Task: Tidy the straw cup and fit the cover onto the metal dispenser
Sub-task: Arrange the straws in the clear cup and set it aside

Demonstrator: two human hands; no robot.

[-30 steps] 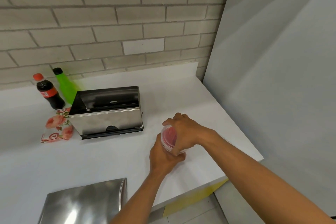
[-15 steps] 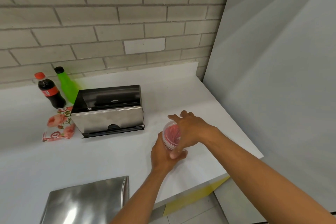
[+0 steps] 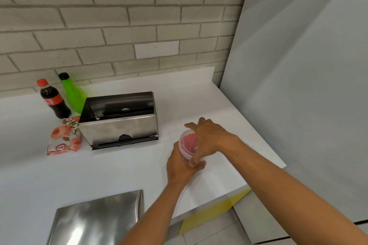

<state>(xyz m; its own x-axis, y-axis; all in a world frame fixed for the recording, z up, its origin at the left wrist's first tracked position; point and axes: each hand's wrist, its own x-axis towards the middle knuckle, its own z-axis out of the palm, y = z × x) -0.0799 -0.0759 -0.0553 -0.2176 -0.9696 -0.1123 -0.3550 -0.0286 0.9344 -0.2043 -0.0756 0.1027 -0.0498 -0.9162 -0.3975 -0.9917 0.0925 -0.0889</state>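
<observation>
White laminate countertop against a pale brick wall, seen from the head camera. One clear plastic cup packed with red straws stands near the counter's right front corner. The left hand wraps around the cup's lower wall from the near side, fingers curled closed on it. The right hand reaches in from the right with the forearm crossing the counter edge; its palm covers the cup's right rim, the thumb pressing the cup's near side and the remaining fingers spread loosely above the straw tops, so it grips the cup only partly.

One rectangular stainless-steel dispenser with a dark open top sits well left of the cup, uncovered. One brushed metal cover sheet lies flat at the counter's front edge, apart from the dispenser.

Two bottles stand behind the dispenser's left end: one dark cola bottle with a red cap and red label, its lettering too small to read, and one bright green bottle with a black cap, no writing legible. One floral-printed packet with red circular logos touches the dispenser's left side; the logo text cannot be read.
</observation>
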